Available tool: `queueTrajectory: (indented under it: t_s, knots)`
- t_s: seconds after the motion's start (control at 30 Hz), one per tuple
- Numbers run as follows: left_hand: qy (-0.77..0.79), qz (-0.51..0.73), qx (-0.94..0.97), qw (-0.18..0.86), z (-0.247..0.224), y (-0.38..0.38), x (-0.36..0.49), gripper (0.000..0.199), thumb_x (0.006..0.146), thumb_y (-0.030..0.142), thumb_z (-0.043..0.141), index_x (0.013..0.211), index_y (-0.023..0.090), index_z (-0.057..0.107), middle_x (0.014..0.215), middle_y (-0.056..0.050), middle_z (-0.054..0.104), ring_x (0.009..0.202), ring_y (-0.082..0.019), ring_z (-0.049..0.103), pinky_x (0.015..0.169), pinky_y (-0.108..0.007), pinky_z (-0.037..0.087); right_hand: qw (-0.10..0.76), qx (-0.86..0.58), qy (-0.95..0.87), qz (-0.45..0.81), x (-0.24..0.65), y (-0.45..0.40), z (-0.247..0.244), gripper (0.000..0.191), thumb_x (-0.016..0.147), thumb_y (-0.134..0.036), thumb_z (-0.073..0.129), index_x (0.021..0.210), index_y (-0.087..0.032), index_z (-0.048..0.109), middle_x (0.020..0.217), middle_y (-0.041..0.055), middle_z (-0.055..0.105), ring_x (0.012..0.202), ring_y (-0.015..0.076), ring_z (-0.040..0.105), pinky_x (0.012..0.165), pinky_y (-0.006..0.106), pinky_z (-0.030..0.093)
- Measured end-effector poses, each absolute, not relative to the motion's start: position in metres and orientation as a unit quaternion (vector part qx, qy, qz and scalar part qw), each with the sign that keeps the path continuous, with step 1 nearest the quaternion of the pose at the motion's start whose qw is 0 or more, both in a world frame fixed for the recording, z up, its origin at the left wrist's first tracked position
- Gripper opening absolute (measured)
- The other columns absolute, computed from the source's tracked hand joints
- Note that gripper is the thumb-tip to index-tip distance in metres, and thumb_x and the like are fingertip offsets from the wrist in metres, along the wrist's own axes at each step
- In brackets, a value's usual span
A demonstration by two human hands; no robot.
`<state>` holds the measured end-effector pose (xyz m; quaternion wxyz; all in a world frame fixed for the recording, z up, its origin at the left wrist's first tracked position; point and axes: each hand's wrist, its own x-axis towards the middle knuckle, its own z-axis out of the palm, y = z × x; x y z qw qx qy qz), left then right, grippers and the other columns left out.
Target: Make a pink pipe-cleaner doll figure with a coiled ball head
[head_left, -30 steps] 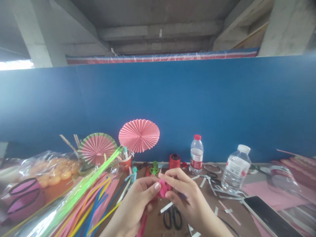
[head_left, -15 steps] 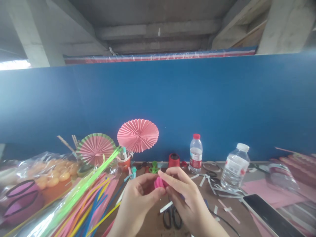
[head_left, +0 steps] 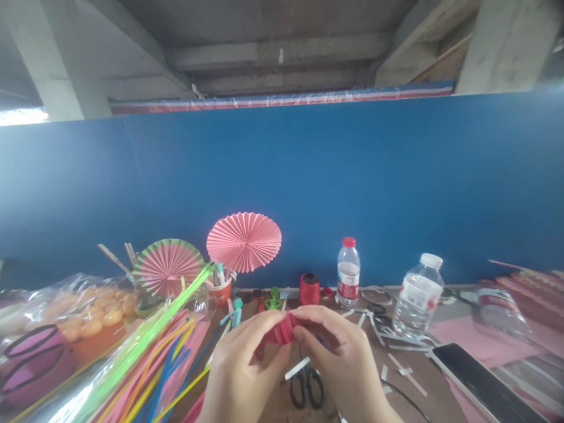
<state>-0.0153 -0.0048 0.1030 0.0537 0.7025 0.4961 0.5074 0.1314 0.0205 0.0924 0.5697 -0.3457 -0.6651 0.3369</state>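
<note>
Between my two hands, above the middle of the table, is a small deep-pink ridged bundle [head_left: 284, 330], perhaps coiled or folded; its exact kind is not clear. My left hand [head_left: 249, 352] pinches its left side between thumb and fingers. From the right, my right hand [head_left: 337, 349] grips it with thumb and fingertips. Black-handled scissors [head_left: 307, 388] lie on the table below, with a white paper strip [head_left: 297, 368] across them. Part of the bundle is hidden behind the fingers.
Colourful pipe cleaners [head_left: 170, 367] and a bag of orange balls [head_left: 94, 311] lie left. Pink paper fans [head_left: 244, 242] stand behind. Two water bottles [head_left: 348, 273], a phone [head_left: 480, 382] and pink paper [head_left: 480, 341] are at right. A blue partition [head_left: 282, 170] closes the back.
My hands have turned slightly and spread a little around the pink bundle, which looks darker and is held more between both sets of fingertips. The view has shifted slightly.
</note>
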Motion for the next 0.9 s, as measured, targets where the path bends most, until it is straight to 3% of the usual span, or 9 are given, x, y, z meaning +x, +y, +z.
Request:
queueTrajectory:
  t_s: [0.2,0.4,0.53,0.9]
  knots:
    - [0.467,0.472,0.747,-0.034,0.099,-0.002,-0.017,0.020,0.071,0.018,0.063,0.091,0.019,0.065,0.088,-0.007,0.072,0.079,-0.021,0.067,0.070,-0.027,0.053,0.583,-0.361,-0.639,0.348,0.130,0.019,0.090,0.011,0.077,-0.018,0.058,0.083,-0.022,0.066,0.080,0.0027,0.070,0.072,0.0174,0.066,0.066,0.024,0.054]
    - [0.473,0.465,0.745,-0.069,0.101,-0.004,-0.018,0.022,0.071,0.015,0.063,0.092,0.021,0.065,0.090,-0.006,0.072,0.078,-0.021,0.068,0.069,-0.026,0.053,0.590,-0.362,-0.627,0.358,0.126,0.017,0.084,0.008,0.079,-0.022,0.057,0.077,-0.021,0.064,0.100,0.0073,0.066,0.089,0.0210,0.064,0.074,0.028,0.053]
    - [0.481,0.471,0.736,-0.079,0.097,-0.003,-0.021,0.024,0.069,0.016,0.064,0.093,0.022,0.066,0.091,-0.005,0.073,0.078,-0.022,0.068,0.069,-0.027,0.054,0.608,-0.357,-0.627,0.331,0.120,0.016,0.080,0.007,0.079,-0.021,0.056,0.076,-0.020,0.063,0.099,0.0079,0.066,0.090,0.0212,0.064,0.075,0.029,0.053]
    - [0.406,0.456,0.769,-0.187,0.095,-0.005,-0.025,0.043,0.075,0.006,0.057,0.115,0.022,0.057,0.100,-0.006,0.070,0.088,-0.019,0.065,0.075,-0.027,0.050,0.634,-0.290,-0.651,0.300,0.117,0.014,0.079,0.010,0.081,-0.013,0.052,0.080,-0.019,0.059,0.098,0.0088,0.061,0.091,0.0190,0.060,0.079,0.029,0.051]
